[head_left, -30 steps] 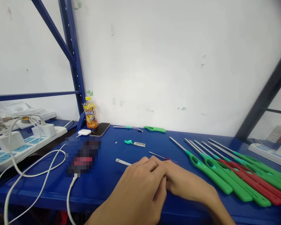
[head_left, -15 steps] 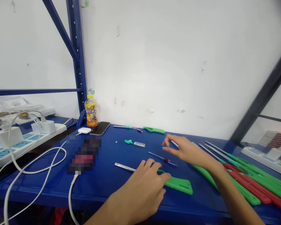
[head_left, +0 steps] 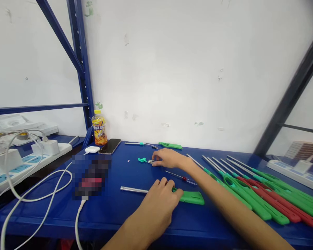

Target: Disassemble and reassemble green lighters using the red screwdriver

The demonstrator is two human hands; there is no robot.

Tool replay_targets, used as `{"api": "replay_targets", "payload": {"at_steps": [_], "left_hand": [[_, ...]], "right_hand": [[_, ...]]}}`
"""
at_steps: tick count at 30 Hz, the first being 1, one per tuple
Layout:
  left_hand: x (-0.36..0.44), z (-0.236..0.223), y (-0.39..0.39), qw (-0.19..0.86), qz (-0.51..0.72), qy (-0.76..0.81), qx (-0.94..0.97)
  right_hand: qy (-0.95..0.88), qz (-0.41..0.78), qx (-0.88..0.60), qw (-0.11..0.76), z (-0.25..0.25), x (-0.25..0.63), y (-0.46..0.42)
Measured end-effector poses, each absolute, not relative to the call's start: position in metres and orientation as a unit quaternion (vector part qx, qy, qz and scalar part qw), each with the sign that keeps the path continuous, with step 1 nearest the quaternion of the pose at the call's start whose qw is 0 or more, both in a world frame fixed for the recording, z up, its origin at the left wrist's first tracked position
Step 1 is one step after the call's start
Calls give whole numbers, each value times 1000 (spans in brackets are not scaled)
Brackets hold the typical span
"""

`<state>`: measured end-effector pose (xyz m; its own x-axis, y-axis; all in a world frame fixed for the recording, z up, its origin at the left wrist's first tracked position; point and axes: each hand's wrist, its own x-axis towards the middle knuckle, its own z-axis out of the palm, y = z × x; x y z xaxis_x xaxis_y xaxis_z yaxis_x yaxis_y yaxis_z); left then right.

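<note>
My left hand (head_left: 160,199) rests with curled fingers on a long lighter (head_left: 189,197) that has a green handle and a metal tube pointing left, lying on the blue table (head_left: 125,215). My right hand (head_left: 168,158) reaches forward and pinches a small part (head_left: 145,160) with a teal end and a clear body. A thin rod with a red piece (head_left: 181,177) lies between the two hands.
Several green and red long lighters (head_left: 250,189) lie in a row at the right. At the back stand a juice bottle (head_left: 99,127), a phone (head_left: 110,146), a white earbud case (head_left: 92,149) and a loose green handle (head_left: 170,145). Power strips (head_left: 21,163) and white cables (head_left: 36,189) fill the left.
My right hand left the left hand, swung out over the table and came to the small teal part. The green lighter under my left hand came into sight.
</note>
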<state>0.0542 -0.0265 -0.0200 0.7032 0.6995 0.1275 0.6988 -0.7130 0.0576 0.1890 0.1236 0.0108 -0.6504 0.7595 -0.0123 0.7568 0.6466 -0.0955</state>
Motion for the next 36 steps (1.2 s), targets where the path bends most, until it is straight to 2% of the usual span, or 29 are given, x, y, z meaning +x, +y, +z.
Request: {"api": "replay_targets", "payload": {"at_steps": [6, 12, 17, 24, 36], "left_hand": [[53, -24, -29, -8, 93, 382, 919], [57, -31, -25, -25, 101, 386, 916], [61, -30, -25, -13, 76, 395, 915], [62, -32, -23, -23, 90, 388, 917], [63, -24, -26, -10, 59, 401, 914]], "right_hand": [[-894, 19, -447, -8, 9, 193, 130], [-864, -20, -501, 35, 19, 188, 165], [-876, 22, -481, 22, 16, 167, 186], [-898, 105, -426, -38, 10, 168, 165], [-883, 112, -456, 2, 0, 164, 162]]}}
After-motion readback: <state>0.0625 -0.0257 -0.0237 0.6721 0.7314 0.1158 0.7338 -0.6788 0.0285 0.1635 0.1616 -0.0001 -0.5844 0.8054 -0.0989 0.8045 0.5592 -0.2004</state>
